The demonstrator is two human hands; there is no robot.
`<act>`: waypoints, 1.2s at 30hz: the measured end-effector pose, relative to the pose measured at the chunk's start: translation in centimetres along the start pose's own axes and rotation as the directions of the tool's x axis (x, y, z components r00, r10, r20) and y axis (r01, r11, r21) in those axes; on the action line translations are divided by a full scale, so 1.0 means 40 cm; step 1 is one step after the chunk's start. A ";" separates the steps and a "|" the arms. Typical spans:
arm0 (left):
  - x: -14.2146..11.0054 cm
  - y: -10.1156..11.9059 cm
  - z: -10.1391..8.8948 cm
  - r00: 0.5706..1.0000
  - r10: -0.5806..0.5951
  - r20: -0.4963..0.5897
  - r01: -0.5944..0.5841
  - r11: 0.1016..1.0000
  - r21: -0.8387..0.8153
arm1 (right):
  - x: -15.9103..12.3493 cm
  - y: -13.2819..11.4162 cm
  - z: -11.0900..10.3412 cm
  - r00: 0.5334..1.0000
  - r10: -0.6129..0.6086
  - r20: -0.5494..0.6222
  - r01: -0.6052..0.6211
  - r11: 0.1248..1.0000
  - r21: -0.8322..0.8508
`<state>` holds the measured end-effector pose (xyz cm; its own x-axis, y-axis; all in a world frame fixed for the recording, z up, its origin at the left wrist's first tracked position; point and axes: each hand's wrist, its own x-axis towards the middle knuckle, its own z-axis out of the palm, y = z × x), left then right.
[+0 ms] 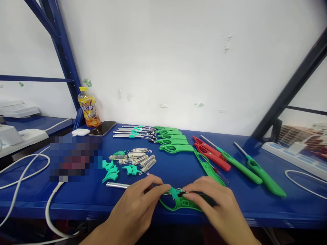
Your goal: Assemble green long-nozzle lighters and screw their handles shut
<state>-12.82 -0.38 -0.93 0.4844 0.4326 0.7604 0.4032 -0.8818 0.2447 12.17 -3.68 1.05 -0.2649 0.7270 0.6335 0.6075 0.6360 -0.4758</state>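
Observation:
On the table's front edge lies a green lighter shell half (190,203), hollow side up. My left hand (140,204) is closed, its fingertips pinched at a teal trigger (174,193) over the shell's loop. A metal lighter tube (117,185) sticks out to the left from behind this hand. My right hand (217,199) pinches a small black igniter piece (182,194) with thin wires, just above the shell. Its fingers hide part of the piece and the shell's right end. Loose teal triggers (111,173) and clear fuel tanks (138,158) lie beyond my left hand.
Metal tubes with wires (127,135) and green shell halves (176,142) line the back. Red shells (212,154), a screwdriver (221,175) and green lighters (265,175) lie right. A bottle (88,108), phone (103,128) and white cable (48,204) are left; a power strip (293,158) is far right.

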 end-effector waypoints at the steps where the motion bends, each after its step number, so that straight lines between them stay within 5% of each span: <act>1: 0.001 -0.001 0.000 1.000 -0.001 -0.002 0.001 1.000 -0.001 | 0.003 -0.002 0.000 1.000 -0.007 -0.004 0.007 1.000 0.000; 7: -0.002 -0.003 0.003 1.000 -0.023 0.000 0.023 1.000 -0.002 | 0.012 0.001 0.004 0.997 -0.068 -0.029 0.068 0.998 0.000; 18: -0.001 -0.003 0.005 0.999 -0.040 0.008 0.040 0.999 -0.003 | 0.000 0.012 0.015 0.991 0.088 0.099 -0.099 0.989 0.111; 36: -0.016 -0.012 0.010 1.000 -0.009 0.008 0.008 0.996 0.089 | -0.008 0.015 0.020 0.991 0.097 0.093 -0.107 0.988 0.108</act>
<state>-13.00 -0.17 -1.79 0.4870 0.4415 0.7536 0.4746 -0.8581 0.1961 12.02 -3.35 0.07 -0.2727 0.8064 0.5248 0.5478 0.5785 -0.6043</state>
